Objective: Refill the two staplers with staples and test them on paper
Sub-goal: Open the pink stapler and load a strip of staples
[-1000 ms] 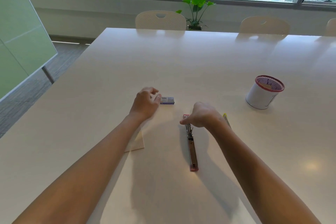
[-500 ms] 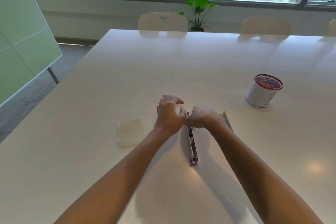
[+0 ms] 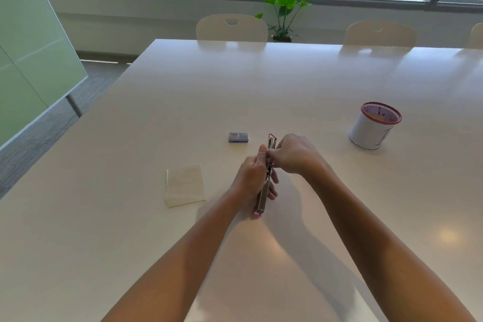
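Clerk: Taking the opened pink-and-metal stapler [image 3: 264,191] as the landmark, what lies farthest to its left on the white table [image 3: 287,86]?

Keeper: Item one, a folded cream paper sheet [image 3: 185,185], flat, well to the left of the stapler, apart from both hands.

Clerk: Next?

Keeper: Item two, a small blue-and-grey cardboard staple box [image 3: 238,137], lying flat beyond and just left of the stapler's far end, touched by nothing.

Clerk: And the stapler itself?

Keeper: Item three. Unfolded full length, pink tips at both ends, pointing away from the person, lifted a little in the hands. The left hand [image 3: 252,176] cups it from the left and below, fingers wrapped round its middle. The right hand [image 3: 294,153] comes in from the right, thumb and fingers pinched together on the metal channel near the far half. Whether a staple strip sits between those fingertips cannot be told.

Clerk: Anything to its right?

Keeper: Item four, a white cylindrical holder with a red mesh rim [image 3: 374,125], upright, well to the right of the stapler. A second stapler cannot be made out.
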A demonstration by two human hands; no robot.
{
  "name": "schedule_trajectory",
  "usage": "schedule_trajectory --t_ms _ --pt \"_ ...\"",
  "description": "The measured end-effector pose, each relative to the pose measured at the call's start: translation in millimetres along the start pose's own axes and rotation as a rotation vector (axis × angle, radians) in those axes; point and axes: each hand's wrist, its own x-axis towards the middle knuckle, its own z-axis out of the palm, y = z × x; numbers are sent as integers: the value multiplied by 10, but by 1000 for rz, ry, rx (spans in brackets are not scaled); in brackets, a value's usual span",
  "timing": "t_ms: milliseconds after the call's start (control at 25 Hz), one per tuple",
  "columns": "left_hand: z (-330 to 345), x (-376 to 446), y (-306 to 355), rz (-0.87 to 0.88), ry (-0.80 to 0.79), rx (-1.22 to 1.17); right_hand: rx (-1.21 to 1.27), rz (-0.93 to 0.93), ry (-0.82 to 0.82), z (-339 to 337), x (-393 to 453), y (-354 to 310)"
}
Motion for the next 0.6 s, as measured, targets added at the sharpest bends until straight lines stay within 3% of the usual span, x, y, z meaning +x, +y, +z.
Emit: schedule_trajectory --t_ms 120,240,440,600 --pt "-46 -7 -21 12 -27 -67 -20 -14 -22 56 -39 -39" --pt "-149 4 -63 38 -57 -173 71 -48 -163 66 -4 -19" --pt "-259 44 -150 93 -97 -361 758 75 -350 -100 94 107" --pt "-268 38 -157 106 -133 -314 1180 154 -462 -204 93 224"
